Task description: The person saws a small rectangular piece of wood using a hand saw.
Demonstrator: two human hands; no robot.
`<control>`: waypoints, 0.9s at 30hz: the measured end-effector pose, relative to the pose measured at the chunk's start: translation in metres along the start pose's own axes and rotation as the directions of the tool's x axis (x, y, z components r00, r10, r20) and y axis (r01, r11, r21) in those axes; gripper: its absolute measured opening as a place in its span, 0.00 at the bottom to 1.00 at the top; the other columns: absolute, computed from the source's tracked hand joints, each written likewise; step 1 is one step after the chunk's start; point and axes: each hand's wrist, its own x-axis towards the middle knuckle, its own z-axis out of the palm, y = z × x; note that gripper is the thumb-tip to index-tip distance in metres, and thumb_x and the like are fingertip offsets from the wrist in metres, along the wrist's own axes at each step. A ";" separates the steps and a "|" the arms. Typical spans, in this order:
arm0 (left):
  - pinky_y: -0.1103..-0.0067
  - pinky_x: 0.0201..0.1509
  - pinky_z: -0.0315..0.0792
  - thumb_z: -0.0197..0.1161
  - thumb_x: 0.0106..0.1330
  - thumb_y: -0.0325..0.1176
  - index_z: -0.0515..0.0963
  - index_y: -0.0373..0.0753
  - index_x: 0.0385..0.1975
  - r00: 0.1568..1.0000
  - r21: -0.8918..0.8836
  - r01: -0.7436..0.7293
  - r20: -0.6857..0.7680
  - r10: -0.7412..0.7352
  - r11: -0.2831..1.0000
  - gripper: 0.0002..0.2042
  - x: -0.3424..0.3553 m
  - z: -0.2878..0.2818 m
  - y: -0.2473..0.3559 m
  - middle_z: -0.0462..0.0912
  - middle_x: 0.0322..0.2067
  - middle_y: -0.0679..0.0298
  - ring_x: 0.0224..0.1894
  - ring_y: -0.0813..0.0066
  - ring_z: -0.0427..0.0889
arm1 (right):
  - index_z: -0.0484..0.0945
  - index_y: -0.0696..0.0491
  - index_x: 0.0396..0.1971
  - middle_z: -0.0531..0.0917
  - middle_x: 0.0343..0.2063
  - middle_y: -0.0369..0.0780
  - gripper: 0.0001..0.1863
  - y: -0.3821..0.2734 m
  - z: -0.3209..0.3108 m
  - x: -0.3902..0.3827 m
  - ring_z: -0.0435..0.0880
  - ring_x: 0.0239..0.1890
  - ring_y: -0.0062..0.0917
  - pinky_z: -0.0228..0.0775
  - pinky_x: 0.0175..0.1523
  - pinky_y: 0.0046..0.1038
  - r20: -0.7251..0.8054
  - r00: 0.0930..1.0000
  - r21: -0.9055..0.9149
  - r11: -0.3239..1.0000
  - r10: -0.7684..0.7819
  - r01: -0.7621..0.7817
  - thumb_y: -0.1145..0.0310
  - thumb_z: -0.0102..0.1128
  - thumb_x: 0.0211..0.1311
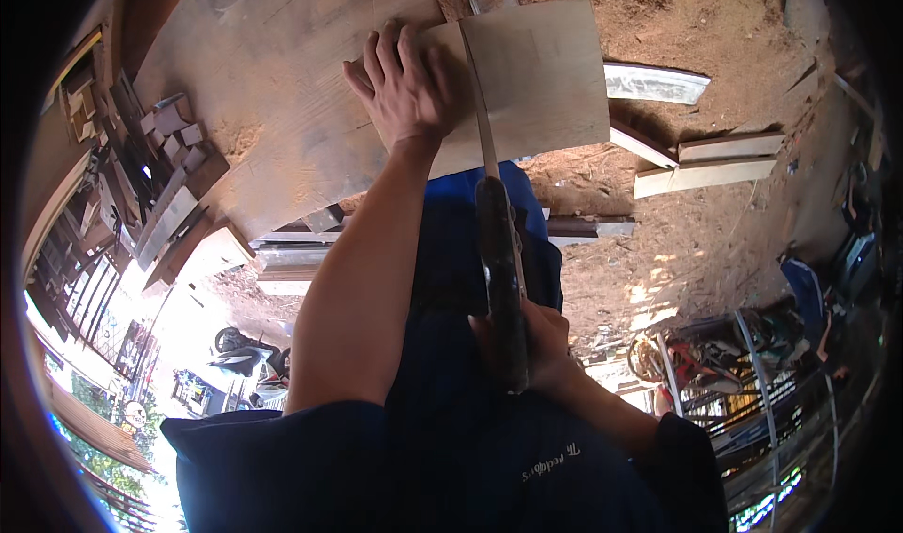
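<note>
A pale flat board [550, 81] lies over the near right edge of a large wooden worktop [273, 81] and sticks out past it. My left hand [400, 86] is pressed on the board with its fingers spread, just left of the blade. In my right hand [547, 340] is a handsaw [499, 251], its dark body pointing away from me. The thin blade runs across the board from its near edge to its far edge. My fingers on the saw's grip are partly hidden behind its body.
Offcuts and wood strips [169, 171] are heaped at the left of the worktop. Curved pale pieces [715, 171] lie on the sawdust-covered ground [649, 6] at right. A motorcycle [252, 359] stands at lower left. Another person [809, 298] is at the far right edge.
</note>
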 end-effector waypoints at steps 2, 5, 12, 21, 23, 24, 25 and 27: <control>0.44 0.76 0.38 0.55 0.70 0.46 0.63 0.43 0.68 1.000 0.000 0.002 -0.010 -0.002 1.000 0.28 0.002 0.002 0.000 0.65 0.68 0.61 0.75 0.57 0.57 | 0.80 0.55 0.35 0.82 0.21 0.41 0.11 -0.003 -0.004 0.005 0.86 0.22 0.35 0.75 0.25 0.32 -0.014 1.000 -0.006 1.000 -0.003 0.003 0.72 0.75 0.56; 0.43 0.76 0.38 0.52 0.71 0.48 0.64 0.42 0.68 1.000 -0.024 -0.020 -0.009 0.020 0.999 0.29 0.002 0.003 -0.003 0.66 0.67 0.60 0.75 0.57 0.58 | 0.80 0.55 0.35 0.81 0.21 0.40 0.11 -0.001 -0.007 0.004 0.85 0.20 0.34 0.73 0.23 0.33 0.020 0.999 -0.004 0.999 -0.031 0.032 0.73 0.75 0.56; 0.42 0.75 0.39 0.51 0.71 0.50 0.64 0.41 0.68 0.998 -0.067 -0.055 -0.039 0.052 0.996 0.29 0.002 0.005 -0.003 0.68 0.66 0.58 0.74 0.56 0.60 | 0.80 0.59 0.37 0.81 0.22 0.40 0.12 0.005 -0.007 0.008 0.82 0.18 0.33 0.70 0.22 0.32 0.019 0.995 0.040 0.994 -0.100 0.100 0.75 0.73 0.55; 0.41 0.74 0.40 0.53 0.70 0.43 0.67 0.42 0.67 0.998 -0.083 -0.041 -0.045 0.038 0.996 0.26 0.006 0.001 0.002 0.70 0.65 0.55 0.72 0.52 0.62 | 0.79 0.58 0.34 0.81 0.19 0.39 0.12 0.008 -0.017 0.015 0.83 0.17 0.31 0.70 0.21 0.28 0.054 0.991 0.079 0.990 -0.120 0.116 0.78 0.75 0.53; 0.41 0.73 0.40 0.54 0.69 0.43 0.67 0.42 0.67 0.996 -0.080 -0.066 -0.061 0.061 0.995 0.27 0.013 0.003 0.001 0.69 0.65 0.55 0.73 0.52 0.61 | 0.79 0.58 0.34 0.81 0.19 0.39 0.12 0.015 -0.012 0.036 0.83 0.17 0.30 0.72 0.22 0.28 0.014 0.994 0.091 0.991 -0.104 0.103 0.78 0.75 0.53; 0.40 0.73 0.40 0.54 0.69 0.43 0.66 0.41 0.67 0.998 -0.079 -0.059 -0.040 0.055 0.995 0.27 0.011 0.001 0.001 0.69 0.65 0.55 0.73 0.52 0.61 | 0.79 0.58 0.35 0.81 0.19 0.39 0.12 0.015 -0.008 0.045 0.84 0.17 0.30 0.73 0.22 0.28 -0.008 0.995 0.094 0.991 -0.096 0.097 0.78 0.75 0.53; 0.40 0.73 0.40 0.54 0.68 0.43 0.66 0.41 0.67 0.999 -0.078 -0.051 -0.019 0.050 0.996 0.27 0.004 -0.002 0.001 0.69 0.66 0.55 0.73 0.52 0.61 | 0.79 0.58 0.35 0.81 0.19 0.39 0.12 0.008 -0.002 0.045 0.84 0.17 0.30 0.73 0.23 0.28 0.003 0.995 0.095 0.991 -0.096 0.095 0.78 0.75 0.53; 0.39 0.73 0.39 0.55 0.68 0.43 0.66 0.41 0.67 1.000 -0.036 -0.025 -0.003 0.025 0.999 0.28 0.005 -0.003 0.002 0.68 0.66 0.56 0.73 0.53 0.61 | 0.80 0.58 0.35 0.81 0.19 0.38 0.13 0.001 0.004 0.049 0.84 0.18 0.29 0.75 0.23 0.28 0.041 0.991 0.106 0.987 -0.125 0.120 0.77 0.76 0.52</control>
